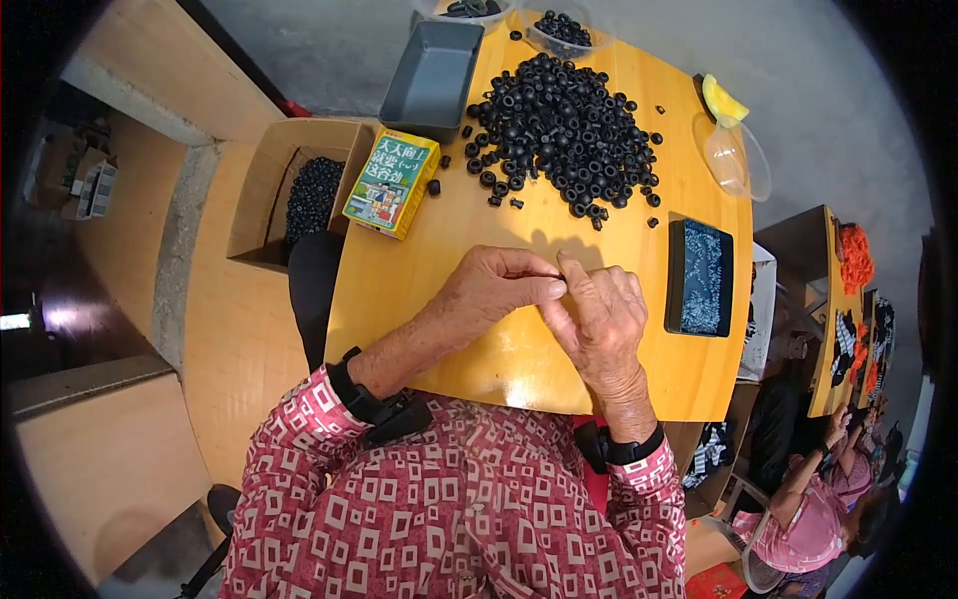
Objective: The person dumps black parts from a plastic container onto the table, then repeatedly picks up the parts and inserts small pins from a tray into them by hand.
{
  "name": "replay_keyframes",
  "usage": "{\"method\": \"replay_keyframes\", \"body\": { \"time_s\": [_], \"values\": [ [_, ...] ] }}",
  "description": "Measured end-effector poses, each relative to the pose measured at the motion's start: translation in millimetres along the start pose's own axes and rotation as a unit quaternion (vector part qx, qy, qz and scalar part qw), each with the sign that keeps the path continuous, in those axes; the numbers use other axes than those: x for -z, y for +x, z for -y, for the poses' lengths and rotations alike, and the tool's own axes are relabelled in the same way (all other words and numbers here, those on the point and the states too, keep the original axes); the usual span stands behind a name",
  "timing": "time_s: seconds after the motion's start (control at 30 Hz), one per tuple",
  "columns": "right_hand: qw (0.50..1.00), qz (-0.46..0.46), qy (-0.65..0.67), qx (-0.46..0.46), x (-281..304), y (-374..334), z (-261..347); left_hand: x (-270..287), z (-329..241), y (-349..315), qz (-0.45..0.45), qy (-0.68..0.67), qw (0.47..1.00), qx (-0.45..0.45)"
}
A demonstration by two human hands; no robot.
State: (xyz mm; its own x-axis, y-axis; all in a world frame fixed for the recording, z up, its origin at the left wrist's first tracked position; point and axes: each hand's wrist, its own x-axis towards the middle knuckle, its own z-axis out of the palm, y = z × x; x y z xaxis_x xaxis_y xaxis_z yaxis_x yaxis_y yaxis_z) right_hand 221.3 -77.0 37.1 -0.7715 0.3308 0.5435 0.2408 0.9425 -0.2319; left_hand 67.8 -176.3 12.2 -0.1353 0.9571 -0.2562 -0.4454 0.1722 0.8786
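Observation:
Over the front part of the yellow wooden table (479,369), my left hand (504,285) and my right hand (601,314) meet at the fingertips. My left thumb and forefinger pinch a small dark piece (561,279), mostly hidden by the fingers. The right thumb and forefinger close in on the same spot, so the piece lies between both hands. Beyond them spreads a large pile of small black ring-shaped parts (569,130). Right of my right hand, a dark rectangular tray (676,280) contains many tiny pale bits.
Left of the pile stand a yellow-green box (391,185) and a grey bin (431,80). Clear bowls (597,47) with black parts line the far edge. A cardboard box (261,190) of black parts sits beside the table. Another person (798,519) works at lower right.

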Motion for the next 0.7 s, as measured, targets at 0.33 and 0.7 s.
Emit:
{"method": "replay_keyframes", "body": {
  "time_s": [0.33,0.7],
  "values": [
    [0.997,0.04,0.03,0.062,5,8,-11,-5,-9,-6,-0.008,0.043,0.999,0.01],
    [0.993,0.001,0.105,0.054,-9,6,2,-35,1,8,-0.049,-0.021,0.992,-0.111]
  ]
}}
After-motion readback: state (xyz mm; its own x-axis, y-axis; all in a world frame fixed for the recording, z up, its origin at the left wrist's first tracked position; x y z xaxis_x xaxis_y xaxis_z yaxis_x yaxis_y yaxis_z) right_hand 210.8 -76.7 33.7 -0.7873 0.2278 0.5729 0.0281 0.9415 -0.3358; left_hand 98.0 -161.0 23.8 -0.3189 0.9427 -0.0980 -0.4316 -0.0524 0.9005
